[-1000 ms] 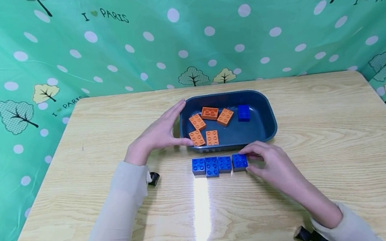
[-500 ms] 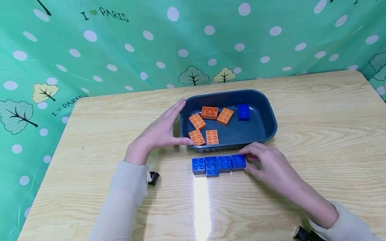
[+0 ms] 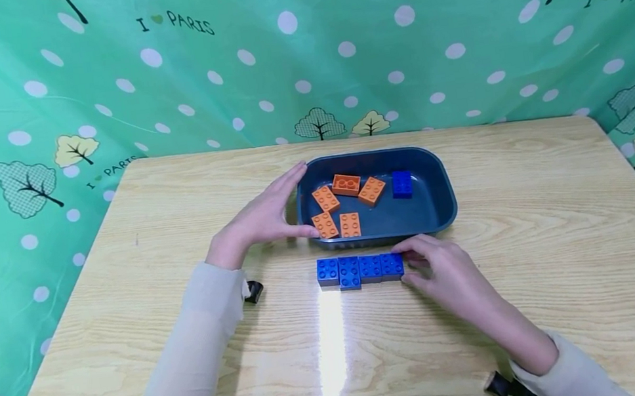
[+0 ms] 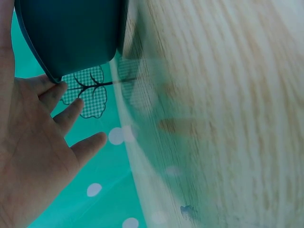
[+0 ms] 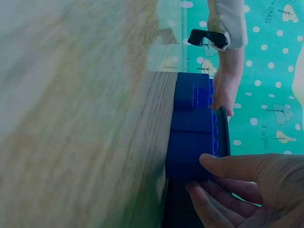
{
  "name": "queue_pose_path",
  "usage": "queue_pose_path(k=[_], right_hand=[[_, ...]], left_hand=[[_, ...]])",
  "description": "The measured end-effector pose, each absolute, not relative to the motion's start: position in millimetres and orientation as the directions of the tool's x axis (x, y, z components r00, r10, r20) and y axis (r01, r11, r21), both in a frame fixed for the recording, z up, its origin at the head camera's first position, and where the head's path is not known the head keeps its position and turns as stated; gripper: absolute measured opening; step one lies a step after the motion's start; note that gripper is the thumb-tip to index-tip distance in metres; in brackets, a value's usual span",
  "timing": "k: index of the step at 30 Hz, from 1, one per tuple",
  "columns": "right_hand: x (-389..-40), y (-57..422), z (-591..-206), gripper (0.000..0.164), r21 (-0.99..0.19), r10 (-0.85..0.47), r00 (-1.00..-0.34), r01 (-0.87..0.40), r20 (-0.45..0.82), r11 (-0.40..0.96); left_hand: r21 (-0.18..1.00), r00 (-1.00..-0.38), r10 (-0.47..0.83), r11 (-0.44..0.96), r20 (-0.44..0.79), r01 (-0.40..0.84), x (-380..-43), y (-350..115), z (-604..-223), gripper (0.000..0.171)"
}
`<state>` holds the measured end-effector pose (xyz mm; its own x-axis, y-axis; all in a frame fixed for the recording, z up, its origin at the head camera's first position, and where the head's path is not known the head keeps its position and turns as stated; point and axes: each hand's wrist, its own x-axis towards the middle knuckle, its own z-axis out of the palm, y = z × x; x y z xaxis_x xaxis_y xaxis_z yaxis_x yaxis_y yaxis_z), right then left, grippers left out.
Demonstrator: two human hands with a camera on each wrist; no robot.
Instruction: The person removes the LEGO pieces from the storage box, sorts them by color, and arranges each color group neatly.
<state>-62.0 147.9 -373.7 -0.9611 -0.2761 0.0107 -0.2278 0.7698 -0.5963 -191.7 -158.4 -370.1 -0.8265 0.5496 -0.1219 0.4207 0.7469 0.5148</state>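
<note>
My right hand (image 3: pixel 448 271) pinches the rightmost blue toy brick (image 3: pixel 392 265) at its right side, between thumb and fingers. This brick stands flush against a row of three other blue bricks (image 3: pixel 349 273), studs up, on the table before the dark blue bin (image 3: pixel 409 220). The second brick from the left is longer and juts toward me. In the right wrist view, the thumb (image 5: pixel 223 165) lies on the held brick's edge. My left hand (image 3: pixel 263 221) spans the bin's left end with fingers straight, fingertips at its rim in the left wrist view.
Inside the bin lie several orange bricks (image 3: pixel 350 225), mostly on the left, one of them on its side. A single blue brick (image 3: pixel 402 184) sits toward the bin's back right. Behind the wooden table (image 3: pixel 534 217) hangs a green dotted cloth (image 3: pixel 249 28).
The right hand has slid the rightmost blue brick left, closing the gap to the row. My left hand stays at the bin.
</note>
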Motion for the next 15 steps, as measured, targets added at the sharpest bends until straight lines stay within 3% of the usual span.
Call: queue_pose_path(k=[15], right_hand=[[-61.9,154.3,-363.7,0.037,-0.614,-0.291,-0.951,-0.293,0.106,0.733]], left_hand=[[0.515,-0.827,0.549,0.746,-0.12,0.421,-192.2,-158.4,-371.4,0.125]])
